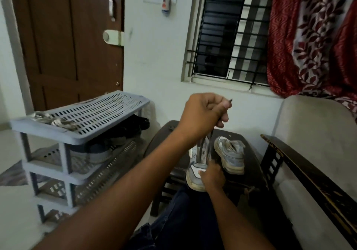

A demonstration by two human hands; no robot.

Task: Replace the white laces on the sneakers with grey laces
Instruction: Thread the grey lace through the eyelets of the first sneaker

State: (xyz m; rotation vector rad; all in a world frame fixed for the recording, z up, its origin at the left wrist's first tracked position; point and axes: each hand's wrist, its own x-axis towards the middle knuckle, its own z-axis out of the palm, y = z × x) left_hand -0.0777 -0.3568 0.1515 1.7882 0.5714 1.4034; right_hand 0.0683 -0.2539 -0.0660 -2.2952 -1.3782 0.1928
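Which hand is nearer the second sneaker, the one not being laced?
Right. The right hand holds the near sneaker just beside the second sneaker; the left hand pulls the grey lace above.

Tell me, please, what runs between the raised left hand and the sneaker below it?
In the head view, grey lace stretches from left hand to sneaker.

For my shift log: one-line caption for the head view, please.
Left hand pulls a grey lace up from the near sneaker while the right hand steadies it.
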